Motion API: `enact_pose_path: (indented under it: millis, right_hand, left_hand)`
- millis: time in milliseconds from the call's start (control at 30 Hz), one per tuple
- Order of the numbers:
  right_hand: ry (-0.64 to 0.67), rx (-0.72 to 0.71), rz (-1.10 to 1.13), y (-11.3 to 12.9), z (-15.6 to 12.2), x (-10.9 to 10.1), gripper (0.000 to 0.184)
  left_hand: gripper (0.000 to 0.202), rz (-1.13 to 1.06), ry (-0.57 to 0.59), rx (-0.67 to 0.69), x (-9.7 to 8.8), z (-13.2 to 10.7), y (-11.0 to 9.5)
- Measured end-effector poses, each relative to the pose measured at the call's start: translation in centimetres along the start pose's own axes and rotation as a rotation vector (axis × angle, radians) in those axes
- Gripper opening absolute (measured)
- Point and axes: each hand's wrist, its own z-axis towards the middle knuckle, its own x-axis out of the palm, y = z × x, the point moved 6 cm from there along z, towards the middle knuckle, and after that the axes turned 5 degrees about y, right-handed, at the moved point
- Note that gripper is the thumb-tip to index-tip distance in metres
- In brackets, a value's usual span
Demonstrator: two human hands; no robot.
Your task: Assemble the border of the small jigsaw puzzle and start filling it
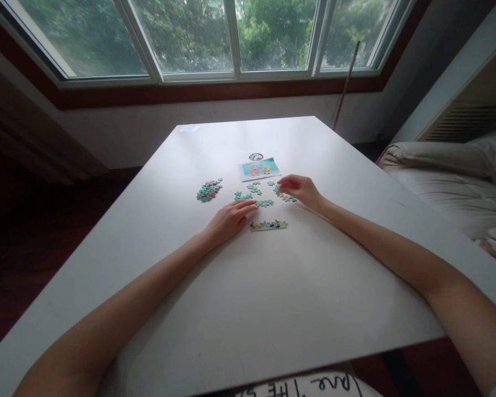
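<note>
Head view shows your left hand [231,217] resting on the smooth, glossy white tabletop [273,286], its fingers loosely extended and empty, tips beside a short green knobbed strip [266,203]. Your right hand [299,189] curls its fingers over pale green puzzle pieces [290,197]; I can't tell whether they pinch one. Nearer you lies a flat joined strip [268,225], straight along its lower edge, bumpy above. To your left sits an oval heap of small multicoloured pieces [209,191]; farther off, a thin rectangular picture card [258,170].
</note>
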Motion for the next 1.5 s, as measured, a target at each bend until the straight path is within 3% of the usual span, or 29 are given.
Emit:
enact_pose_path:
  millis: [233, 500, 700, 933, 1067, 1300, 1500]
  right_hand:
    - [0.145, 0.093, 0.091, 1.2, -0.6, 3.5, 0.033]
    - [0.27, 0.084, 0.08, 3.0, -2.6, 7.0, 0.022]
    - [0.272, 0.076, 0.047, 3.3, -3.1, 7.6, 0.019]
    - [0.216, -0.035, -0.121, 4.3, -3.1, 7.2, 0.013]
    - [0.197, -0.001, -0.211, 3.5, -2.8, 6.8, 0.016]
    - [0.253, -0.057, -0.37, 3.1, -2.6, 7.0, 0.029]
    - [0.368, -0.105, -0.39, 3.1, -2.4, 7.1, 0.022]
  left_hand:
    - [0.025, 0.036, -0.103, 0.076, -1.2, 0.3, -0.9]
    - [0.026, 0.175, -0.17, 0.268, -2.0, 0.2, -2.6]
    - [0.019, 0.213, -0.163, 0.314, -2.0, 0.0, -3.2]
    - [0.022, 0.145, -0.043, 0.213, -1.5, 0.3, -2.3]
    - [0.022, 0.082, -0.038, 0.184, -1.6, 0.5, -2.2]
    - [0.022, 0.08, -0.007, 0.06, -1.6, 0.7, -1.8]
    - [0.019, 0.052, 0.008, 0.047, -1.5, 0.6, -1.5]
